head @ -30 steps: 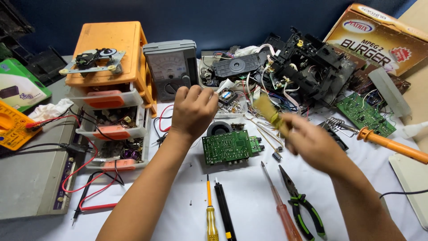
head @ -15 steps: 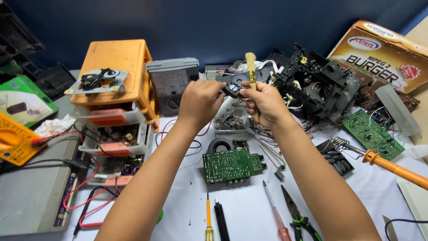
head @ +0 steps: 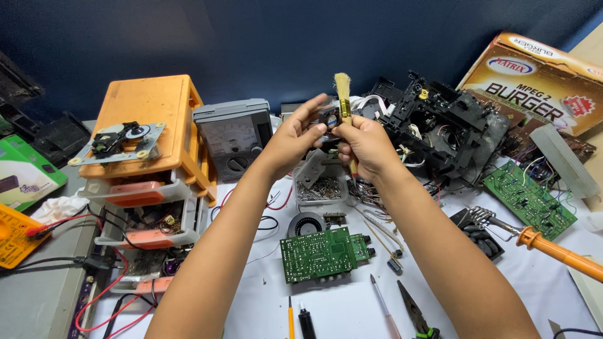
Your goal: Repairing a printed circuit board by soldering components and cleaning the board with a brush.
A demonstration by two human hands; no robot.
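Left hand [head: 294, 139] fingers pinch a small dark component [head: 328, 117] raised above the worktop [head: 339, 307], while right hand [head: 367, 145] fingers grip a bristle brush [head: 343, 91] upright, touching that component, above the green circuit board [head: 323, 253].

Both forearms are bare, with no sleeves in sight above the green circuit board [head: 323, 253]. The left hand [head: 293, 139] and right hand [head: 366, 143] wear no gloves, rings or watch.
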